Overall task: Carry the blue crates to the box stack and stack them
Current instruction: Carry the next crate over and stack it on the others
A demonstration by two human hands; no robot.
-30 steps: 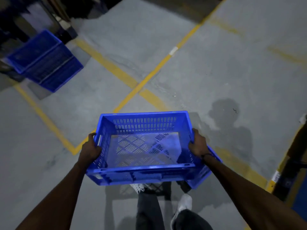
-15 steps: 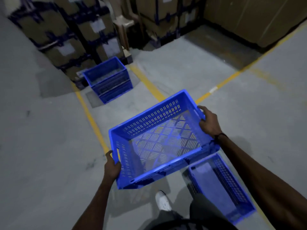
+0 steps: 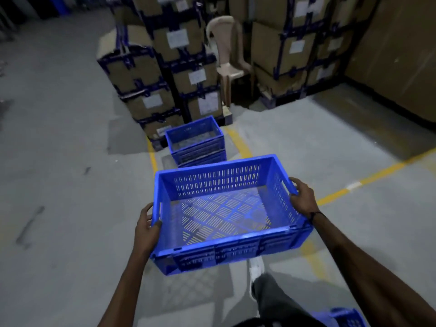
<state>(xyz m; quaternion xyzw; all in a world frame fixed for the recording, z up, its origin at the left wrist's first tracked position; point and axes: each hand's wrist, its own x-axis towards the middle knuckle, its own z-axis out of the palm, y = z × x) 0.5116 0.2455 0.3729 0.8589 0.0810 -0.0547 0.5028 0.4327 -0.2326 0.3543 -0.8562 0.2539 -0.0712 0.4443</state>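
Observation:
I carry an empty blue slotted crate (image 3: 226, 218) in front of me, above the floor. My left hand (image 3: 147, 228) grips its left end wall, fingers curled over the rim. My right hand (image 3: 303, 197) grips the right end the same way. Ahead on the floor stands a stack of blue crates (image 3: 195, 141), nested one on another, right in front of the strapped cardboard boxes (image 3: 151, 74). A corner of another blue crate (image 3: 346, 317) shows at the bottom right, behind my leg.
Tall stacks of cardboard boxes (image 3: 290, 50) line the back, with a beige plastic chair (image 3: 227, 57) wedged between them. Yellow lines (image 3: 368, 178) cross the grey concrete floor. A large brown wall (image 3: 401, 55) of board closes the right side.
My view has swung toward the box stacks, and the crate stack has come closer and nearer the middle. The carried crate has levelled out; both hands keep their hold.

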